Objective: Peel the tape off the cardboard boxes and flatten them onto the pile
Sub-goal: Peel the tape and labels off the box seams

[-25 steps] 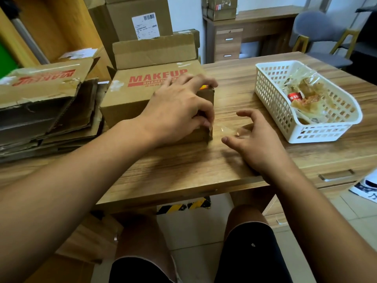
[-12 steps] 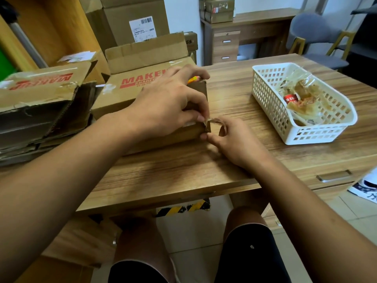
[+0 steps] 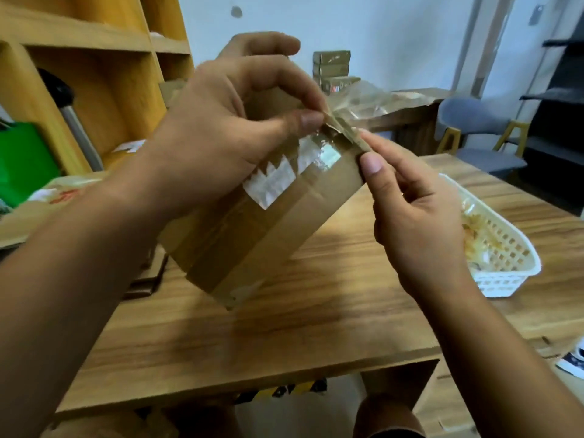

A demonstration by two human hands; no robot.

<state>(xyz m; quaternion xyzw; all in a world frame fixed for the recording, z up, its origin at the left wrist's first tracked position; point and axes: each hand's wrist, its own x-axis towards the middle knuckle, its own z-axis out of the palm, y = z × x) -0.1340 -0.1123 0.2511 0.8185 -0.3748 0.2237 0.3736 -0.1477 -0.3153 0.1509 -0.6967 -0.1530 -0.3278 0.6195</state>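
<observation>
Cardboard box [image 3: 268,235] was flat on table [image 3: 316,327] half a second ago; now lifted, tilted in air above it. Left hand [image 3: 221,134] grips box, thumb pressing near torn label [image 3: 278,181]. Right hand [image 3: 417,216] fingers [image 3: 371,162] pinch tape [image 3: 363,102] at upper corner; clear strip trails right. Peel begun; seam tape still stuck, so no flattening yet. Pile [image 3: 38,210] at left.

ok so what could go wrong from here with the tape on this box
The tape strip pinched by the right hand looks narrow and could tear, leaving tape over the white label. The box is held above the table, gripped by the left hand; a hard pull might twist it loose. The clear film could stick to itself.
</observation>
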